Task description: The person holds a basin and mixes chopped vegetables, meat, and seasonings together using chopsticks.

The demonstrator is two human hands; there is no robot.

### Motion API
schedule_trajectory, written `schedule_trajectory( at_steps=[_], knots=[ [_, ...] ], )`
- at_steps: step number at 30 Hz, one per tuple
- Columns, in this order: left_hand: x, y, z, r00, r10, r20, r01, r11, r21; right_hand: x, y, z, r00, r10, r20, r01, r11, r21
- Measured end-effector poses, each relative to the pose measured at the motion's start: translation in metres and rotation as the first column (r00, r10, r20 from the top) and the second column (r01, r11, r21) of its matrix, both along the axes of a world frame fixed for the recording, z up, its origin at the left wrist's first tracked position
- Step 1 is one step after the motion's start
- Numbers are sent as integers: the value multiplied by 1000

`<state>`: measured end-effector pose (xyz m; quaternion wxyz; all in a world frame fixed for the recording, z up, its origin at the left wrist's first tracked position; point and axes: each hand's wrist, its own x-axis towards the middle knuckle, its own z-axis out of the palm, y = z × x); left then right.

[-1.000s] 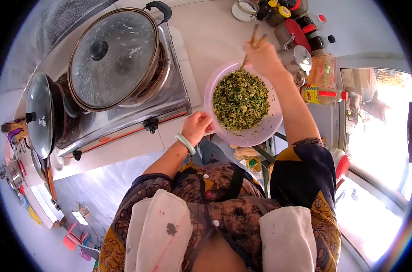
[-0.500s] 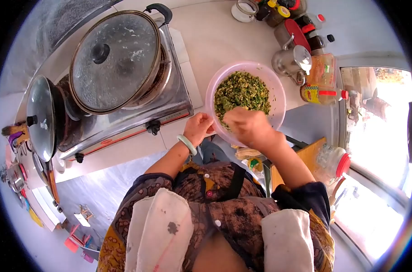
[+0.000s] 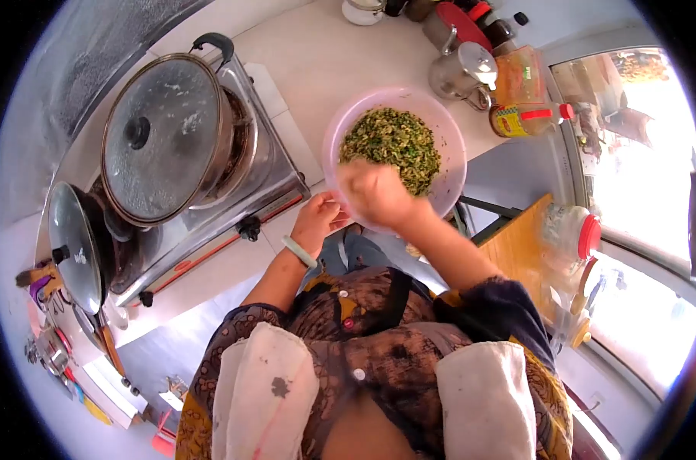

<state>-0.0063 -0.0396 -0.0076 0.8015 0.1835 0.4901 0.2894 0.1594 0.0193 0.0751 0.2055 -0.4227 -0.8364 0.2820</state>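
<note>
A pink plastic bowl (image 3: 451, 180) holds a chopped green and yellowish filling (image 3: 390, 142). My left hand (image 3: 317, 222), with a pale bangle (image 3: 299, 251) at the wrist, grips the bowl's near left rim between thumb and fingers. Over the near left side of the filling is my right hand (image 3: 379, 195), closed like a fist and smeared by motion. Whatever it holds is hidden by the fingers and the blur.
Left of the bowl, a gas stove (image 3: 244, 188) carries a large lidded pan (image 3: 160, 165) and a smaller lidded pan (image 3: 78, 253). A steel pot (image 3: 455, 75) and an oil bottle (image 3: 517, 120) stand at right. Below them, a wooden surface (image 3: 517, 238) bears a red-lidded jar (image 3: 570, 236).
My right hand has moved leftward over the bowl, toward its near left rim. The left hand stays at the rim. The whole view has turned and shifted slightly.
</note>
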Motion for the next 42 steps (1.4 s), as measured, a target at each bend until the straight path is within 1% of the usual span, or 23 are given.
schedule_trajectory(
  at_steps=[2,5,6,8,11,12,14,15,18,21,25,28,29,30,32,34,36,37,38,39,40,41,42],
  knots=[
    [-1,-1,5,1000,-3,-4,3,999,-32,5,-34,3,991,-61,116,73,992,-106],
    [-2,-2,6,999,-30,24,30,1000,-7,43,-61,-14,981,-151,-122,134,981,-138],
    [-2,-2,5,999,-39,26,39,999,-2,52,-58,-1,980,-162,-119,147,981,-129],
    [-1,0,7,999,-40,9,40,999,2,71,-59,-8,897,-342,-280,296,935,-194],
    [-1,0,10,997,-67,-41,67,998,4,85,-52,10,821,-516,-244,455,850,-266],
    [-2,-2,7,994,-78,-70,79,997,0,84,-51,21,756,-630,-175,556,760,-336],
    [-9,-6,3,988,-115,-98,118,993,22,87,-53,32,653,-718,-243,594,683,-425],
    [-15,-11,1,985,-141,-101,146,988,43,89,-58,33,645,-713,-274,580,691,-433],
    [-37,-29,-6,974,-159,-163,173,982,72,76,-77,50,752,-626,-206,561,772,-299],
    [-70,-53,-18,967,-176,-185,198,974,108,54,-93,37,844,-517,-142,476,845,-245],
    [-119,-83,-3,972,-83,-222,85,996,0,37,-91,-6,915,-382,-131,342,906,-250],
    [-158,-114,8,958,52,-280,-68,997,-47,56,-85,-19,827,-498,-261,427,858,-285],
    [-172,-128,9,948,106,-299,-127,991,-51,62,-86,-10,790,-571,-221,490,806,-331],
    [-187,-146,-3,936,123,-331,-160,983,-88,71,-85,-9,760,-632,-153,560,756,-339],
    [-213,-183,-19,905,195,-379,-256,960,-117,91,-84,-9,742,-610,-277,537,789,-299],
    [-229,-218,-29,851,204,-484,-319,933,-167,89,-82,21,622,-720,-309,572,687,-448],
    [-243,-268,-71,741,271,-614,-465,868,-177,103,-79,25,551,-757,-352,593,652,-473],
    [-248,-289,-81,706,247,-664,-483,853,-196,111,-78,20,542,-777,-320,632,628,-454],
    [-250,-308,-88,706,123,-698,-378,898,-225,137,-76,-17,514,-776,-366,644,631,-433],
    [-254,-324,-87,681,-76,-729,-160,955,-249,150,-74,-38,474,-766,-434,587,642,-493],
    [-252,-346,-86,618,-175,-766,-39,967,-252,164,-64,-69,428,-787,-444,503,616,-606],
    [-246,-369,-84,579,-172,-797,-67,964,-257,124,-34,-77,508,-734,-451,255,628,-735],
    [-246,-399,-71,550,-99,-829,-189,952,-239,91,-8,-69,584,-669,-459,11,572,-820]
  ],
)
